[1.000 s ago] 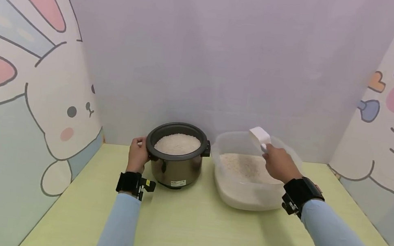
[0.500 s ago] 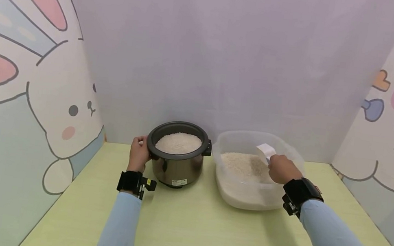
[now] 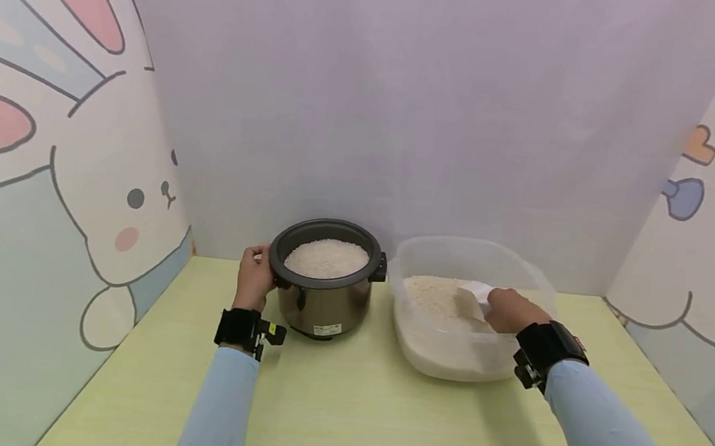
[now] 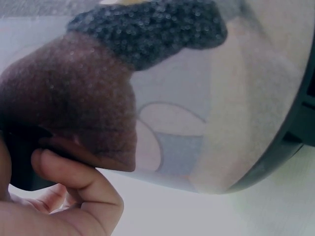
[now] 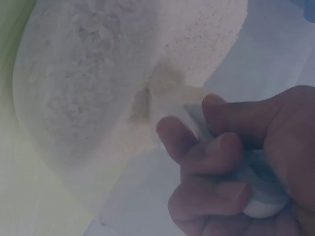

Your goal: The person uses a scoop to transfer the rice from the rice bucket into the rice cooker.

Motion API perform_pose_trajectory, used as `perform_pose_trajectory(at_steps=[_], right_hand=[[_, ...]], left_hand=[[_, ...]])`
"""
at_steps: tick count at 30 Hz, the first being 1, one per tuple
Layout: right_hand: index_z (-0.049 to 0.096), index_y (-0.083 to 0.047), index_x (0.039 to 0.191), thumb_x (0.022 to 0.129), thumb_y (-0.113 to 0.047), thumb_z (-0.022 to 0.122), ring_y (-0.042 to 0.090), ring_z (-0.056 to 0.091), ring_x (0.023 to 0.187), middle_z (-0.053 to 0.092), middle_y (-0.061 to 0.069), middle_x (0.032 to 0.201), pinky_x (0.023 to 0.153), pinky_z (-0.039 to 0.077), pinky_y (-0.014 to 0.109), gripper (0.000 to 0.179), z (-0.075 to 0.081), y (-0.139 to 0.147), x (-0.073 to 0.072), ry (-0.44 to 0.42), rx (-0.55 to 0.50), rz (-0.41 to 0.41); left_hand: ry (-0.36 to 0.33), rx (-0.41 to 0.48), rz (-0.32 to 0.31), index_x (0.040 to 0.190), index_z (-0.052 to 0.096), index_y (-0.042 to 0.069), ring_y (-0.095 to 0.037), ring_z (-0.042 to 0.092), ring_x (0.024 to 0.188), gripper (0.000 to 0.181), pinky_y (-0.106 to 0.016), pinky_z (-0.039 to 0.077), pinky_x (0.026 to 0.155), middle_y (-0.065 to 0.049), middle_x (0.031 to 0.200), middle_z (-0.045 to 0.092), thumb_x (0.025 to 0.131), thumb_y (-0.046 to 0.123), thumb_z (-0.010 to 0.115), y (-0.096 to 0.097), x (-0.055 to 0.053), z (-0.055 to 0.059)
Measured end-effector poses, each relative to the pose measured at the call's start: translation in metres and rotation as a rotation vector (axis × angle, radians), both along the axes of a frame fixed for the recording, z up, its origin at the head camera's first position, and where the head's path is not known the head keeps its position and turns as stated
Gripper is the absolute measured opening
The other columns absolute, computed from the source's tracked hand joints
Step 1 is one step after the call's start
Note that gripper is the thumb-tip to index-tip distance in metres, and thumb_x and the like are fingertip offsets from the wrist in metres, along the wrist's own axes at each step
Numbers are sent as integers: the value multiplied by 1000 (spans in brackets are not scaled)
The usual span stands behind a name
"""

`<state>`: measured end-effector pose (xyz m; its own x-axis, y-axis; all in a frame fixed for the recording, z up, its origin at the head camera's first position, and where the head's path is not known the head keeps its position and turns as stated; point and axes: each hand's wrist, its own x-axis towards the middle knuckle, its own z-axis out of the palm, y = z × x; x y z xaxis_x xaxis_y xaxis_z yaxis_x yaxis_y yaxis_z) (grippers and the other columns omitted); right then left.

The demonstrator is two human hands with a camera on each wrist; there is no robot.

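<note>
My left hand (image 3: 253,281) grips the left side handle (image 4: 24,167) of a dark rice cooker (image 3: 323,309), its fingers curled under it in the left wrist view. White rice (image 3: 326,259) lies in the lidless cooker. To the right stands a translucent plastic tub (image 3: 451,251) of rice (image 3: 430,294). Inside its rim my right hand (image 3: 512,313) holds a white scoop (image 3: 474,295) by the handle (image 5: 266,199), fingers wrapped round it. The scoop's front end meets the rice; how deep it sits is hard to tell.
Both vessels stand on a pale yellow-green table (image 3: 354,416), close together near the back curtain (image 3: 438,114). Side walls with cartoon animals (image 3: 110,222) flank the table. The cooker's right handle (image 3: 380,267) points at the tub's rim.
My right hand has lowered the scoop from above the tub into the rice, tilting its front end downward. My left hand stays on the cooker's handle. The head view has shifted slightly.
</note>
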<state>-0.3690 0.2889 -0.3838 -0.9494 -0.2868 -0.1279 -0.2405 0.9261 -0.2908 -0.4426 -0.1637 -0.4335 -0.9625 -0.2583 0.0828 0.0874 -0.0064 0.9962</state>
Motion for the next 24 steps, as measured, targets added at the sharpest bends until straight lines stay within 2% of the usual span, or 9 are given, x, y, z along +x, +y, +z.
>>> perform_pose_trajectory(at_steps=[3,6,10,13,18,24], right_hand=[[56,-5,79,99,-3,54,16,37,62,46,3,71,63,33,34,19,-1,0,-1,-2,-33,73],[58,-7,75,99,-4,56,12,36,59,46,-2,68,60,31,30,24,-1,1,-4,-28,-65,105],[70,-2,89,101,-6,57,12,40,61,55,-3,72,61,34,30,18,1,0,-7,-76,-90,142],[71,-1,97,102,-6,56,11,41,62,56,-3,73,61,34,31,16,2,-1,-7,-98,-115,198],[70,-2,96,103,-3,53,9,36,59,46,-5,69,59,32,29,18,5,-1,-8,-144,-159,260],[71,-6,98,102,-5,55,9,35,59,43,-6,69,59,31,27,16,5,-2,-8,-200,-197,276]], left_hand=[[-5,-8,4,139,45,1,-12,59,73,45,-22,54,60,-13,105,49,110,37,45,0,-1,0],[-10,-13,6,139,45,2,-13,60,75,45,-23,54,61,-13,106,49,110,37,45,0,-1,0],[-10,-15,6,138,45,2,-13,59,76,45,-23,54,62,-12,106,49,110,38,46,1,0,2],[-8,-11,4,138,45,2,-12,59,74,45,-22,54,61,-12,105,49,110,38,46,1,1,2],[-8,-8,3,138,45,1,-10,58,71,47,-21,53,59,-11,103,48,110,39,46,0,1,1],[-2,0,5,137,45,1,-10,58,70,47,-21,53,59,-12,103,48,109,39,47,1,2,0]])
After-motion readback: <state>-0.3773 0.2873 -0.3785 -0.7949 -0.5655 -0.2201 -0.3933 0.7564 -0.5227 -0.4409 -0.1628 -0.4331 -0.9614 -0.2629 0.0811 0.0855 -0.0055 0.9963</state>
